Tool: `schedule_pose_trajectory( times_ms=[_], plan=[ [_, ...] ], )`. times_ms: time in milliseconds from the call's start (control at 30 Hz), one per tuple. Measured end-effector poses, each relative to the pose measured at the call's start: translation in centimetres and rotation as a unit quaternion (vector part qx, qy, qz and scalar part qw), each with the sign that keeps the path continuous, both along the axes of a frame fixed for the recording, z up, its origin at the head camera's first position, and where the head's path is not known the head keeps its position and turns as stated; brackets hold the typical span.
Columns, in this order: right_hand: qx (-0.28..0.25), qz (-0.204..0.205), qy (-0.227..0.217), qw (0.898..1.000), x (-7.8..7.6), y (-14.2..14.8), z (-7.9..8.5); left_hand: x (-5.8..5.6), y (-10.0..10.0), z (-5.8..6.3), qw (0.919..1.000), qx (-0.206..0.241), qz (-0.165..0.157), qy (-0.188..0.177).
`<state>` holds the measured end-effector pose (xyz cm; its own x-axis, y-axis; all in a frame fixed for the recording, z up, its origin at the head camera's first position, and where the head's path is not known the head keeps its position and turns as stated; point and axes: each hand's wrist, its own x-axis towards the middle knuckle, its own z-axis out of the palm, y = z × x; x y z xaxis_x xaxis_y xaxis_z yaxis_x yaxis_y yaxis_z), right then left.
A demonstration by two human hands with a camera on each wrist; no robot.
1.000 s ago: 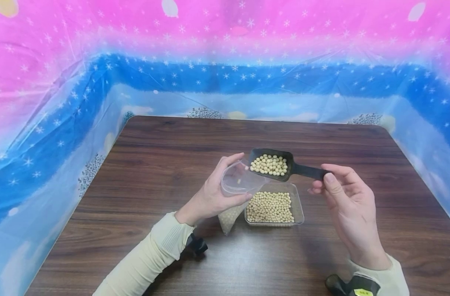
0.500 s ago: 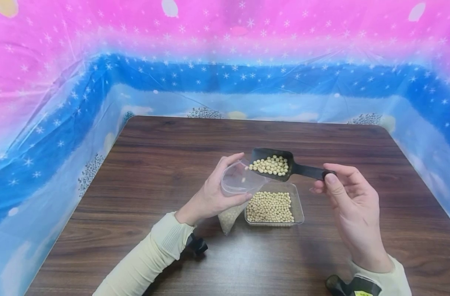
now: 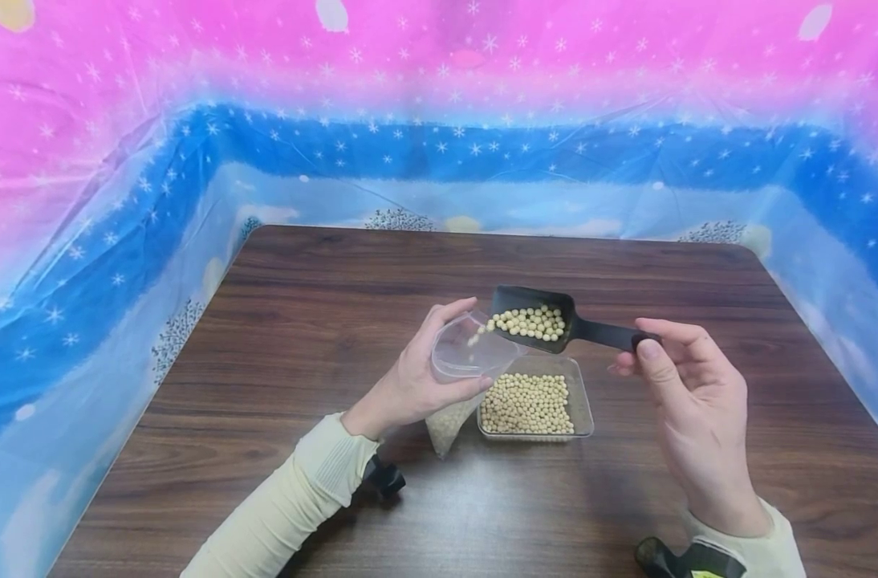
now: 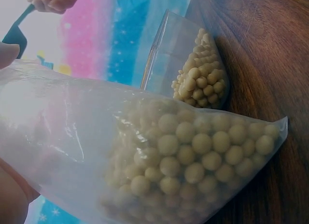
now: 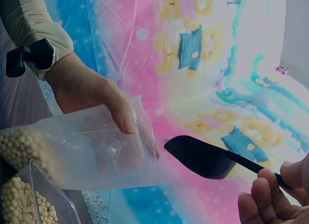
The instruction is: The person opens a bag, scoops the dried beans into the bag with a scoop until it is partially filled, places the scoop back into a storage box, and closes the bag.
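My left hand point(image 3: 417, 377) holds a clear plastic bag point(image 4: 53, 122) upright by its spread mouth, fingers on the far side and thumb on the near side. Round pale soybeans point(image 4: 193, 156) fill the bag's lower part, which reaches down to the table. My right hand point(image 3: 699, 417) grips the end of a black scoop point(image 3: 602, 333) between thumb and fingers. Soybeans point(image 3: 533, 323) lie in the scoop, and a few spill over its lip into the bag's mouth. From the right wrist view, the scoop's underside shows, tilted towards the bag.
A clear rectangular container point(image 3: 585, 401) of soybeans stands on the dark wood table point(image 3: 323, 281), just right of the bag and below the scoop. A pink and blue patterned cloth point(image 3: 439, 152) hangs around the table's back and sides. Each wrist wears a black camera mount point(image 3: 384, 479).
The right hand has shifted slightly right and the scoop tilts more to the left. Soybeans have slid to its lip and several run into the bag. The left hand stays still.
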<state>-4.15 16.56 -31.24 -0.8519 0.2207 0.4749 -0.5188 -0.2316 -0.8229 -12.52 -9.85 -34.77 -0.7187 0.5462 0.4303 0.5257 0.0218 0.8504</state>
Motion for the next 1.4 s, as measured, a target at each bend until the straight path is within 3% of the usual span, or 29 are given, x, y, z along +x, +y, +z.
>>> schedule_pose_trajectory(
  times_ms=[133, 300, 667, 1033, 1300, 1400],
  plan=[
    [0.026, -0.024, -0.008, 0.999, 0.2, 0.0, 0.2, -0.1, 0.1, -0.1, 1.0000, 0.002, -0.003, -0.004],
    [0.074, -0.060, -0.020, 0.995, 0.5, -0.1, 0.5, 0.3, 0.0, 0.7, 1.0000, 0.003, -0.003, -0.003],
    [0.101, -0.072, 0.018, 0.992, 0.7, -0.1, 0.5, 0.4, 0.1, 0.5, 0.9997, 0.012, -0.006, -0.021],
    [0.109, -0.063, 0.050, 0.991, 0.9, -0.2, 0.6, 0.4, 0.1, 0.4, 0.9998, -0.015, 0.015, -0.005],
    [0.135, -0.064, 0.083, 0.985, 1.3, -0.4, 0.9, 0.4, 0.0, 0.6, 0.9999, -0.002, 0.003, 0.012],
    [0.136, -0.093, 0.110, 0.980, 1.5, -0.4, 1.2, 0.4, 0.1, 0.7, 1.0000, 0.005, -0.004, 0.006]
  ],
)
